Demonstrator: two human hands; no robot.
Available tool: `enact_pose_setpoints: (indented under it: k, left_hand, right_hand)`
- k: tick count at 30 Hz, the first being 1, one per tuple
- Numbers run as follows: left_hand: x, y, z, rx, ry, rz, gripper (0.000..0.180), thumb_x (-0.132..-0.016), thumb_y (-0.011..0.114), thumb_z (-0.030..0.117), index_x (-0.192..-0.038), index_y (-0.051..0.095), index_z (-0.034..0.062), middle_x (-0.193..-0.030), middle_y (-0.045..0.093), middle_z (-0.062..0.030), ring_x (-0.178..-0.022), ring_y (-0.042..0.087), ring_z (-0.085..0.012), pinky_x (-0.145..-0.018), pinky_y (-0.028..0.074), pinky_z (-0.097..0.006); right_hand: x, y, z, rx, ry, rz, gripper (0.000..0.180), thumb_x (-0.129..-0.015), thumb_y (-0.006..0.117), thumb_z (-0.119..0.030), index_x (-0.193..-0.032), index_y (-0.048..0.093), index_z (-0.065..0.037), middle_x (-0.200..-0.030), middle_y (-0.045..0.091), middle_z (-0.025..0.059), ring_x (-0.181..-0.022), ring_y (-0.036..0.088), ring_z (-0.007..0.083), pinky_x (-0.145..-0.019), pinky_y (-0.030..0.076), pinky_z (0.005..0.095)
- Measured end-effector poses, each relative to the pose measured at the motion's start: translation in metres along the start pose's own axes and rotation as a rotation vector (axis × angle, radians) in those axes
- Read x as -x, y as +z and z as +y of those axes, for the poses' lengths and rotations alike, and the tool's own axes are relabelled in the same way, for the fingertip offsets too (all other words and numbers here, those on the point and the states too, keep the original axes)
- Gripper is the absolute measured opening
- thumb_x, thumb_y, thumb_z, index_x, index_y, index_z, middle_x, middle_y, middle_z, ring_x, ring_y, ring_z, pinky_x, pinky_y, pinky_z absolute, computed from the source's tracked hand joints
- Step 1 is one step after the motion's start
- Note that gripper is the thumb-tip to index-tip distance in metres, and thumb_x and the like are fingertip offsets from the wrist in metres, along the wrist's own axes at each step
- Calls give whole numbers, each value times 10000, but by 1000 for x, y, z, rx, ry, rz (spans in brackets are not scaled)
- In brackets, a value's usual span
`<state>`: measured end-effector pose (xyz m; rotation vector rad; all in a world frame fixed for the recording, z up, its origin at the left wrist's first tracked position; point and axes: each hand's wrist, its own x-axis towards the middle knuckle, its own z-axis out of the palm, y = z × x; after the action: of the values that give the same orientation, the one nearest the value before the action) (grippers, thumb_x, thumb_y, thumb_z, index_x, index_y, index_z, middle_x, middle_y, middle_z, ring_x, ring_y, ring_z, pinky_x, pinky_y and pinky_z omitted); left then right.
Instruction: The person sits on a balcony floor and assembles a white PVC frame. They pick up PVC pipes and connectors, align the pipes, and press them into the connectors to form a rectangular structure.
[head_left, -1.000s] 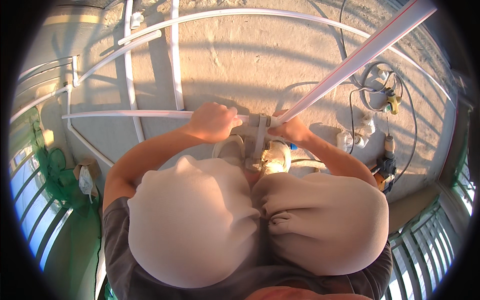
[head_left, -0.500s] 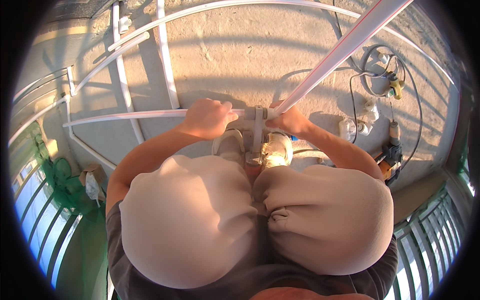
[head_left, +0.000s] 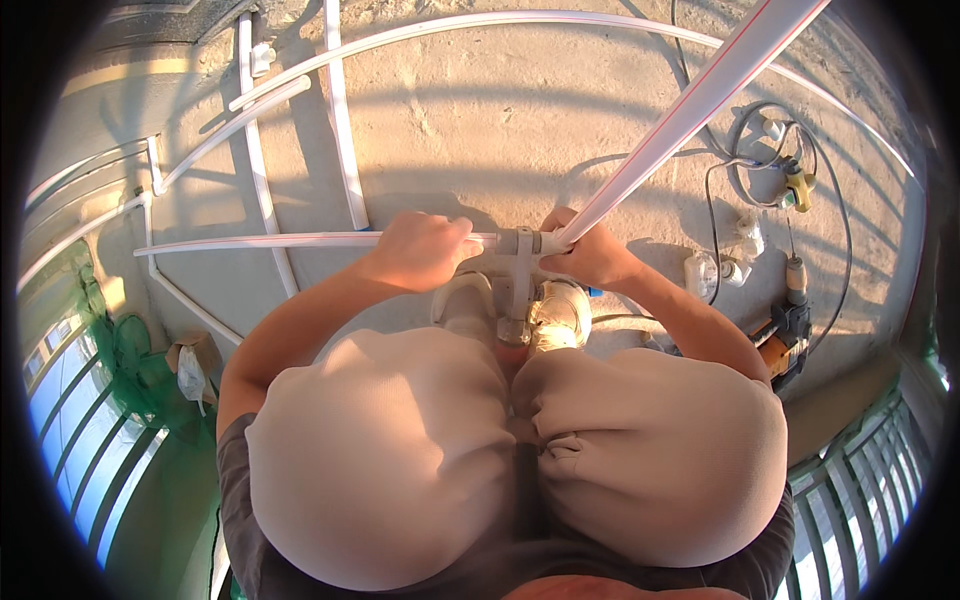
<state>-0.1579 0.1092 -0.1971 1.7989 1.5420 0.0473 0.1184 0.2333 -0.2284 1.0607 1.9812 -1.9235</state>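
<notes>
I squat over a pipe-fusion welder [head_left: 522, 275] that stands between my shoes, its grey heads at the top. My left hand [head_left: 420, 252] is closed around a thin white pipe with a red stripe [head_left: 300, 241], close to the left head. That pipe reaches away to the left, and its tip at the head is partly hidden. On the other side, my right hand [head_left: 592, 252] is closed at the lower end of a second white pipe with red stripes [head_left: 685, 120], which slants up to the far right. A pale fitting seems to sit at that end, against the right head; fingers cover part of it.
More white pipes [head_left: 345, 130] lie across the concrete floor [head_left: 480, 130] ahead and left. At right are a coiled cable [head_left: 735, 140], bagged white fittings [head_left: 700, 272] and an orange-and-black power tool [head_left: 785, 335]. Green netting [head_left: 135, 370] and railings [head_left: 860, 490] border the sides.
The whole view has shifted slightly, so things sit a little lower. Both hands keep their grip on the pipes at the welder, with hardly any visible movement.
</notes>
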Motion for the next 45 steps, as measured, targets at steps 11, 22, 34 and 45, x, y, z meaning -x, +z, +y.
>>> enact_pose_setpoints:
  k: [11, 22, 34, 45]
  left_hand:
    - [8, 0, -1, 49, 11, 75, 373, -1034, 620, 361, -841, 640, 42, -703, 664, -202, -714, 681, -433, -643, 524, -527]
    - [21, -19, -15, 25, 25, 113, 361, -1017, 657, 363, -828, 623, 58, -708, 663, -168, -679, 668, -404, -600, 496, -508]
    - [35, -72, 20, -59, 142, 232, 315, -902, 776, 295, -822, 574, 67, -717, 602, -103, -639, 619, -336, -547, 456, -460]
    - [4, -88, 101, -117, 260, 401, 300, -895, 784, 339, -891, 657, 67, -763, 658, -100, -660, 682, -305, -594, 531, -437]
  right_hand:
    - [20, 4, 7, 82, -126, 153, 401, -933, 794, -153, -1272, 659, 14, -856, 683, 171, -779, 673, 232, -739, 545, 376]
    - [23, -2, 9, 91, -113, 140, 347, -912, 816, -93, -1200, 677, 43, -972, 693, 138, -795, 652, 198, -717, 533, 350]
    - [52, -25, 34, -105, 54, 171, 328, -951, 768, -90, -1233, 651, 32, -962, 696, 97, -857, 647, 156, -764, 536, 332]
    - [126, -40, -70, -88, -206, 402, 395, -854, 819, 4, -1217, 662, 11, -1052, 677, 76, -944, 629, 150, -828, 527, 304]
